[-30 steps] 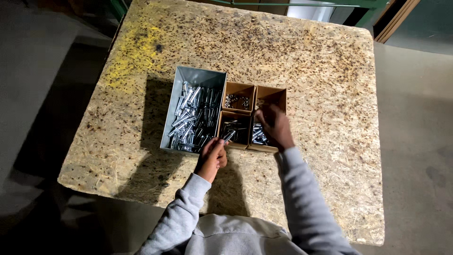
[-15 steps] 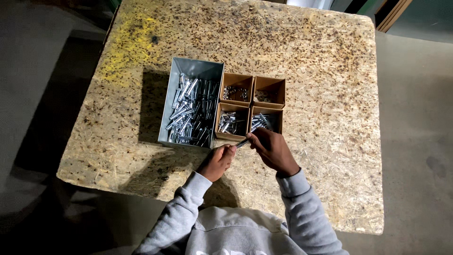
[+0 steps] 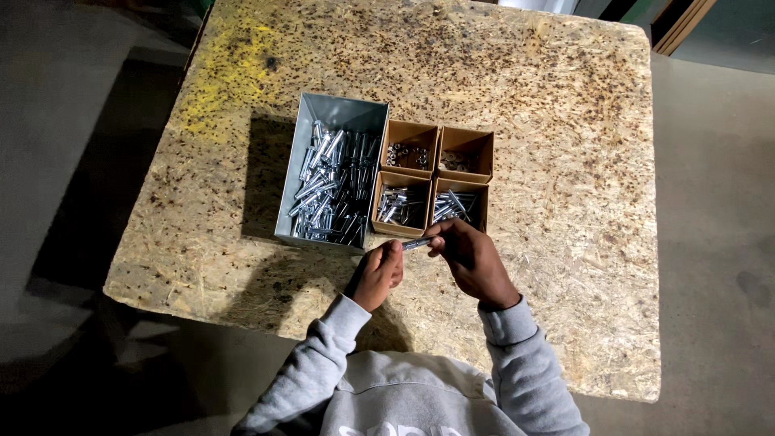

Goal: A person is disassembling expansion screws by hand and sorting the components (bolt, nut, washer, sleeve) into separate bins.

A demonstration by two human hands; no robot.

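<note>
Left hand point(image 3: 377, 274) and right hand point(image 3: 471, 260), low at frame centre, both pinched on 1 short metal bolt point(image 3: 417, 242) held between them. Just above, 4 small brown boxes point(image 3: 433, 179) of metal parts. Left of those, grey metal bin point(image 3: 333, 179) of bolts on chipboard table point(image 3: 565, 161).

dim overall | light from right | hard shadows left | sharp focus

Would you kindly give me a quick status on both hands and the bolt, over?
Left hand and right hand both pinching one small metal bolt. Held just in front of cardboard boxes. Nothing in the way.
</note>
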